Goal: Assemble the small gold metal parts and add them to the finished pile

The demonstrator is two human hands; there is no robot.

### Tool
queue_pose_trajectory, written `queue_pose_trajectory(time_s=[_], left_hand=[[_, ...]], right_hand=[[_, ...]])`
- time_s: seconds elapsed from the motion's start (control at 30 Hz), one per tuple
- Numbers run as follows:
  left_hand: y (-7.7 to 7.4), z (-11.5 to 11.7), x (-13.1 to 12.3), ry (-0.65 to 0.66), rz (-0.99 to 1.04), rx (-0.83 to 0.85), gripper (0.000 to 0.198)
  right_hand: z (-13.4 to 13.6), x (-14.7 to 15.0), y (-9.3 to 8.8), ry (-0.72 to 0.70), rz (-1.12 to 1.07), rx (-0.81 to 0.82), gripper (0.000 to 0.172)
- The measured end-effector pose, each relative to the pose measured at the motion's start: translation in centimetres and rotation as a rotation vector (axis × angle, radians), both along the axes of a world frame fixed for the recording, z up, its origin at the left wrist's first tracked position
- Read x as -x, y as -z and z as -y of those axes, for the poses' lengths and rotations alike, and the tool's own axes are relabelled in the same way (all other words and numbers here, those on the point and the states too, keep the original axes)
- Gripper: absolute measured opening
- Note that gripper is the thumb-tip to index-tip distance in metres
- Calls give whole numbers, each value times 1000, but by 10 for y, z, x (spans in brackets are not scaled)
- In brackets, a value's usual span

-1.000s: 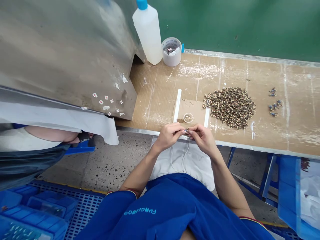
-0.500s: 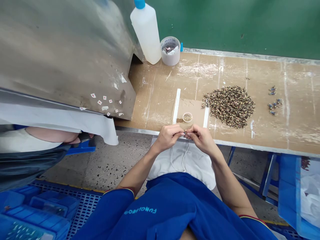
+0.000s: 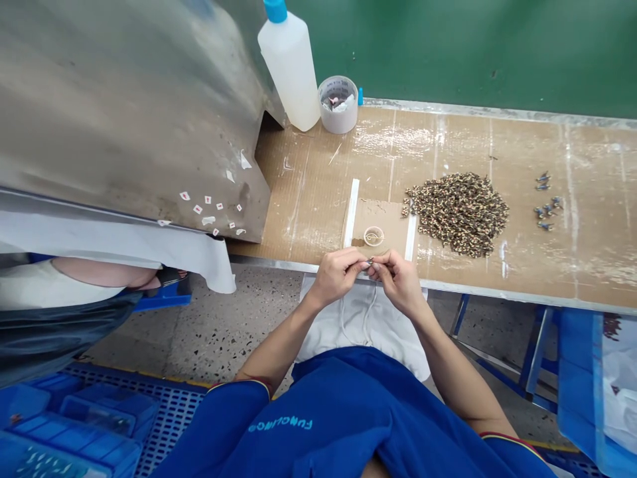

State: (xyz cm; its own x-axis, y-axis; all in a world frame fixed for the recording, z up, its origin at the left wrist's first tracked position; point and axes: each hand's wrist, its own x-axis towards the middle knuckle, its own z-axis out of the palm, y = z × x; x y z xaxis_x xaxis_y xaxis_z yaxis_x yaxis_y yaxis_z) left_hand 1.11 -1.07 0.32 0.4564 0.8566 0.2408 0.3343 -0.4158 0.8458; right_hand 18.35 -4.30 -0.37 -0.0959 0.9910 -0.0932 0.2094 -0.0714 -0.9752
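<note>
My left hand [image 3: 340, 272] and my right hand [image 3: 398, 277] meet at the table's front edge, thumbs and fingers pinched together. Between their fingertips is a tiny dark part [image 3: 370, 261], too small to make out in detail and partly covered by the fingers. Just beyond the hands, a small round clear cup [image 3: 373, 236] with thin pale loops in it rests on a piece of cardboard [image 3: 383, 212]. Right of the cardboard lies a large pile of small dark-and-gold parts [image 3: 460, 212]. Farther right sit several small bluish parts [image 3: 546, 207].
At the back stand a white bottle [image 3: 291, 73] with a blue cap and a tape roll [image 3: 339, 119] holding scraps. A metal housing [image 3: 199, 119] with small stickers fills the left. Blue bins [image 3: 74, 431] are at lower left. Another person's arm [image 3: 99, 272] shows at left.
Both hands stay pinched together at the same spot, with the right fingers shifted slightly around the small part. The camera view has moved a little.
</note>
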Motion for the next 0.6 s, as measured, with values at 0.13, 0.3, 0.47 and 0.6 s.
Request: queue_pose_trajectory(time_s=[0.13, 0.3, 0.47, 0.6], left_hand=[[0, 2, -2, -37, -24, -3, 31], [2, 2, -3, -77, -51, -24, 35], [1, 1, -2, -43, -32, -16, 32], [0, 1, -5, -68, -20, -11, 29]], right_hand=[[2, 6, 0, 62, 30, -3, 25], [3, 10, 1, 100, 50, -9, 24], [-1, 5, 0, 44, -27, 24, 32], [-4, 2, -3, 53, -123, 63, 41]])
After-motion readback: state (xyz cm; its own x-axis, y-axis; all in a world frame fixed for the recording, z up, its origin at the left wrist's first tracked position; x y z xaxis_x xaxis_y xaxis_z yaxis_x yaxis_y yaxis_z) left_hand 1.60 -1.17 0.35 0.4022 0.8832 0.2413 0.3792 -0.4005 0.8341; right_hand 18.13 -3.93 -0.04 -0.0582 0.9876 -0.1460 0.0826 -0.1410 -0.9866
